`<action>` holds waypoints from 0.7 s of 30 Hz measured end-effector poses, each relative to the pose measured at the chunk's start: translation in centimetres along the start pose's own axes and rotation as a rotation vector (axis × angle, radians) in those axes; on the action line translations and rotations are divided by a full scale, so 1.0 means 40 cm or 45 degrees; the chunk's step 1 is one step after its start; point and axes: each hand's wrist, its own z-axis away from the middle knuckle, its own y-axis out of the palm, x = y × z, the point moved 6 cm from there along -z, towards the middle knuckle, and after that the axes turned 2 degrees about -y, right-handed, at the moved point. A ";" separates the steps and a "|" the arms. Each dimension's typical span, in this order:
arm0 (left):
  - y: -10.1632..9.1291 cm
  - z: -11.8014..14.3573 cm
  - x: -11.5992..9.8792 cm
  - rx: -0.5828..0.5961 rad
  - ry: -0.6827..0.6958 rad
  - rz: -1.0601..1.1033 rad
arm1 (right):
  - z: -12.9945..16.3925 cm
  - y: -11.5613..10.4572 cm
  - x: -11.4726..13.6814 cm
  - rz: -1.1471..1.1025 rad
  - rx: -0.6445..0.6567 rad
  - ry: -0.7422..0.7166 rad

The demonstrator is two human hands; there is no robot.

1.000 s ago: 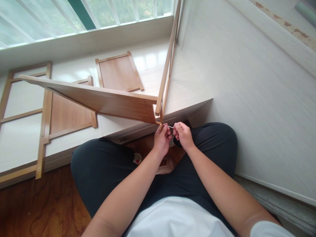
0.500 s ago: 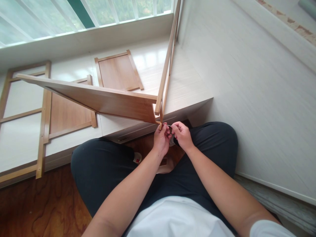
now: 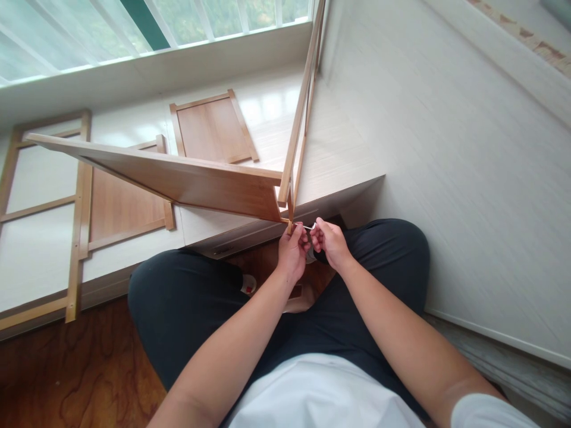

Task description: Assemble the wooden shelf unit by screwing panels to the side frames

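Head view: one pair of bare hands, wooden furniture parts, one pale wood-grain tabletop [image 3: 341, 151] beneath a window [image 3: 218, 21] with white bars and a green post.

Item, left hand [image 3: 293, 252]: fingers closed round the near lower end of a brown wooden post [image 3: 289, 226], at the corner where the standing panel and slim frame come together.

Item, right hand [image 3: 331, 242]: thumb and fingers pinching the outer end of a thin silver metal rod [image 3: 306, 226]; other fingers curled. Rod spans the gap between the hands, inner end at the left fingertips; whether it is seated in the wood, cannot tell.

Item, large brown wooden panel with pale edge rail [image 3: 191, 184]: standing on edge, slanting away leftward over the flat pieces.

Item, long slim brown wooden frame [image 3: 298, 113]: right of that panel, running back towards the window, near a pale upright board [image 3: 455, 178].

Item, small rectangular brown panel with two side rails [image 3: 214, 129]: flat on the tabletop, behind the standing panel.

Item, second flat brown panel with rails [image 3: 127, 199]: partly hidden by the standing panel.

Item, open brown wooden frame with crossbars [image 3: 38, 208]: flat, far left, near end jutting past the tabletop edge.

Below: dark trousers [image 3: 187, 315], white shirt [image 3: 321, 392], reddish-brown wood floor [image 3: 89, 368].
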 end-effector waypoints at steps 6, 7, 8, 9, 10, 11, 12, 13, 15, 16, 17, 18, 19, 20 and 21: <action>0.000 -0.005 -0.001 -0.008 -0.018 0.058 | 0.012 0.003 0.030 0.293 -0.013 -0.236; 0.000 -0.005 -0.002 -0.015 -0.025 0.067 | 0.016 0.004 0.035 0.334 -0.018 -0.270; 0.000 -0.005 -0.002 -0.021 -0.031 0.076 | 0.019 0.005 0.040 0.367 -0.024 -0.299; 0.001 -0.004 -0.002 -0.024 -0.036 0.086 | 0.022 0.004 0.043 0.395 -0.032 -0.323; 0.002 -0.004 -0.002 -0.023 -0.041 0.098 | 0.024 0.003 0.045 0.419 -0.042 -0.341; 0.003 -0.003 -0.002 -0.019 -0.045 0.112 | 0.025 0.002 0.046 0.442 -0.052 -0.354; 0.004 -0.003 -0.001 -0.012 -0.051 0.125 | 0.026 0.001 0.047 0.464 -0.063 -0.366; 0.005 -0.003 0.000 -0.004 -0.053 0.138 | 0.027 -0.001 0.047 0.486 -0.073 -0.377; 0.005 -0.005 0.001 0.012 -0.051 0.157 | 0.029 -0.004 0.047 0.519 -0.090 -0.402; 0.004 -0.006 0.002 0.018 -0.049 0.164 | 0.029 -0.005 0.047 0.527 -0.095 -0.415; 0.003 -0.007 0.003 0.022 -0.047 0.169 | 0.030 -0.005 0.048 0.531 -0.099 -0.428; 0.002 -0.007 0.004 0.023 -0.045 0.173 | 0.029 -0.005 0.048 0.528 -0.103 -0.437; 0.001 -0.008 0.005 0.023 -0.045 0.175 | 0.028 -0.005 0.047 0.517 -0.106 -0.436; 0.000 -0.008 0.005 0.021 -0.046 0.172 | 0.026 -0.004 0.045 0.490 -0.104 -0.420; -0.001 -0.008 0.006 0.017 -0.043 0.166 | 0.022 -0.003 0.041 0.439 -0.094 -0.385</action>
